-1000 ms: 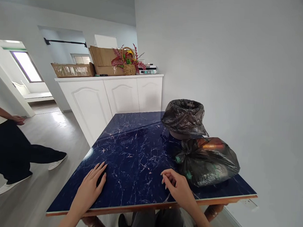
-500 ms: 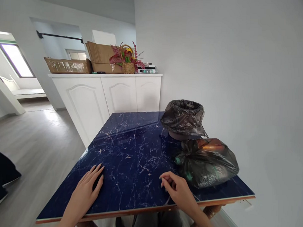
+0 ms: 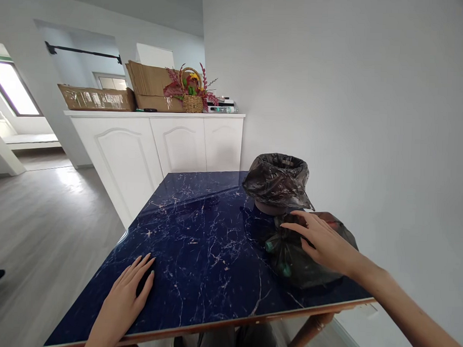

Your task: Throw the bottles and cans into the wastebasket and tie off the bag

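Observation:
My right hand (image 3: 324,242) is over the tied black garbage bag (image 3: 307,270), its fingers apart and reaching toward the gathered neck. Whether the fingertips touch the plastic I cannot tell. Something orange-red and some green bits show dimly through the bag. Flat on the blue marbled table (image 3: 210,243), near its left front edge, lies my left hand (image 3: 124,291), fingers spread and holding nothing. Just behind the tied bag stands a small bin (image 3: 270,209) lined with another black bag (image 3: 279,183), whose mouth is open at the top.
Beyond the table is a white cabinet (image 3: 187,141) with cardboard boxes (image 3: 154,90) and a flower basket (image 3: 193,104) on top. A grey wall (image 3: 332,121) runs along the table's right side. Grey floor (image 3: 63,208) lies to the left.
My right hand has moved from the table's front, where its fingers were curled, up and right over the tied bag, and its fingers have opened. My left hand stays on the table.

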Tool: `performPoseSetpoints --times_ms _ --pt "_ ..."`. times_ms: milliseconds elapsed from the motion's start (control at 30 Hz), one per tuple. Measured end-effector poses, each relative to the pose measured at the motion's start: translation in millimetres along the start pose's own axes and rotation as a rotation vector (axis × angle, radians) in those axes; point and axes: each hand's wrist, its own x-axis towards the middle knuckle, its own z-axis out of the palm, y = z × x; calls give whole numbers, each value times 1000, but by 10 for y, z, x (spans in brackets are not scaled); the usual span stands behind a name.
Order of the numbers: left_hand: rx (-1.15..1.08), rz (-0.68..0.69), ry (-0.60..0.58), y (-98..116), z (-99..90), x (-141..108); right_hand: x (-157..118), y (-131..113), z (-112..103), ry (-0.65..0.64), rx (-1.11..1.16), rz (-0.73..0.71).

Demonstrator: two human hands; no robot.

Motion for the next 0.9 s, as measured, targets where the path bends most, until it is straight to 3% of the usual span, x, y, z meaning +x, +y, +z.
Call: performPoseSetpoints --times_ms 133,333,500,667,767,900 --pt "-3 -3 7 -2 -2 5 58 173 164 -77 -34 -60" --pt "-5 -6 -18 -3 -28 8 204 93 314 -45 -52 -58" --pt "-13 -13 -3 20 -25 6 251 -174 412 41 81 -37" --pt "-54 -31 2 89 -96 32 395 -683 410 111 290 -53" --pt "-145 -17 17 368 -227 49 510 -1048 380 114 371 -95" --pt "-409 19 -29 1108 -384 62 609 -1504 325 112 389 -195"
